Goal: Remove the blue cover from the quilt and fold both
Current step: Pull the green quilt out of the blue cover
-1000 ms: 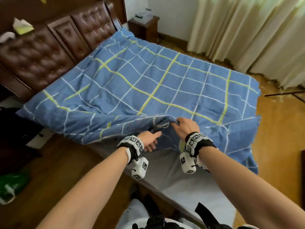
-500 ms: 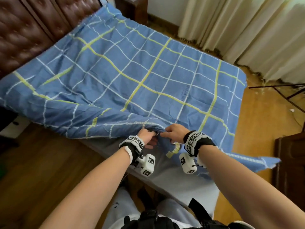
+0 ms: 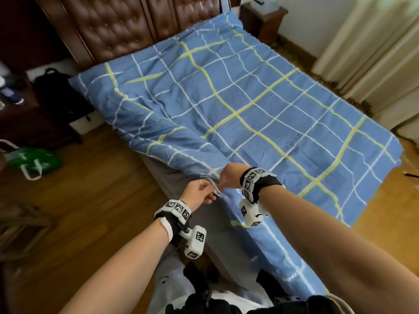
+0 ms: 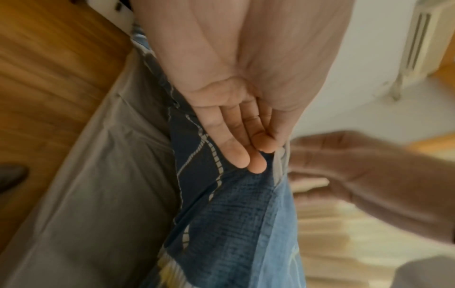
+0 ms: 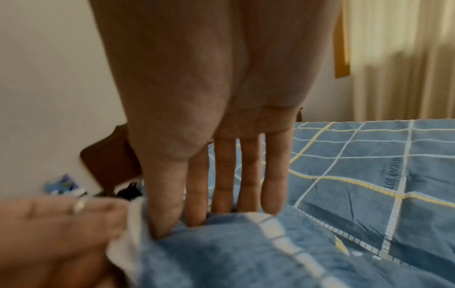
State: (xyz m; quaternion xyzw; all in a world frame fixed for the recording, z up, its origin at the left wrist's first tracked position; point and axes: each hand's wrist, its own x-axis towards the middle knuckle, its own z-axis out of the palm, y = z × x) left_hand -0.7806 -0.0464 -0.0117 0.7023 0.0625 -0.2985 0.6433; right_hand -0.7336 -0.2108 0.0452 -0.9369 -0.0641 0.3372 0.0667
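- Left hand (image 3: 199,192): its fingers pinch a strip of pale grey-white fabric (image 5: 128,230) at the near edge of the bedding, right where the cover's opening seems to be. This pale piece is probably a corner of the quilt itself, though so little shows that I cannot be sure.
- Right hand (image 3: 229,175): just beside the left one, almost touching it. Its thumb and fingers are pressed down into the edge of the blue checked cotton cover with white and yellow lines (image 3: 260,105), clamped on a fold of it, apparently drawing the opening apart.
- The blue cover spreads away from both hands over most of the bed (image 3: 179,180), reaching to the brown tufted leather headboard (image 3: 118,26) beyond them; one flap hangs down the bed's side below the right hand. The quilt appears to lie inside it nearly whole.
- Progress, as I judge it: only the very start. The opening has been found and a first bit of filling exposed. Still to do: pull the quilt fully out, free the cover, then fold each one. Neither is folded yet.
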